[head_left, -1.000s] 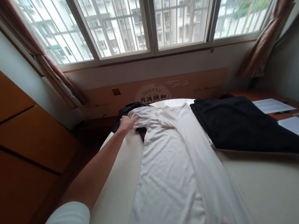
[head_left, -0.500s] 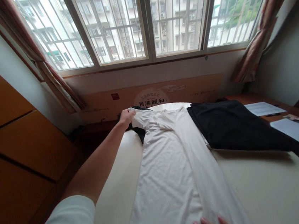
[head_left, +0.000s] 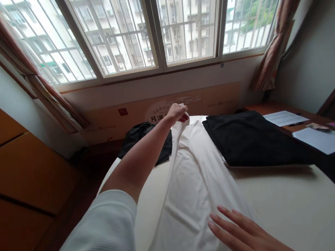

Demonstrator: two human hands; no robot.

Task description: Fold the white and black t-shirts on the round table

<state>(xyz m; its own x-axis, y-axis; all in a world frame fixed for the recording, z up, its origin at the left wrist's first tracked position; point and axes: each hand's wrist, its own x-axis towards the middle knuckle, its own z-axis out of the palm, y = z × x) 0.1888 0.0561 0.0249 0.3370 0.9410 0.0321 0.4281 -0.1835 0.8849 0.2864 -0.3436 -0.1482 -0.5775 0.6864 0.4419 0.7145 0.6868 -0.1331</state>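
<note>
A white garment point(head_left: 184, 203) lies lengthwise over the round pale table point(head_left: 284, 209), with long folds running toward me. At its far end my left hand point(head_left: 179, 113) pinches the cloth and holds it up off the table, arm stretched out. My right hand point(head_left: 241, 229) is at the near end, palm down, fingers spread over the garment with nothing in them; whether it touches the cloth is unclear.
Folded black cloth point(head_left: 253, 140) rests on the table's right side. More black cloth point(head_left: 138, 136) lies at the far left, partly behind my left arm. Papers point(head_left: 326, 138) are on a brown desk point(head_left: 255, 109) at the right, below the window.
My left hand has moved right and up, carrying the garment's far left edge inward. More of the left black cloth shows. My right hand has come further into view.
</note>
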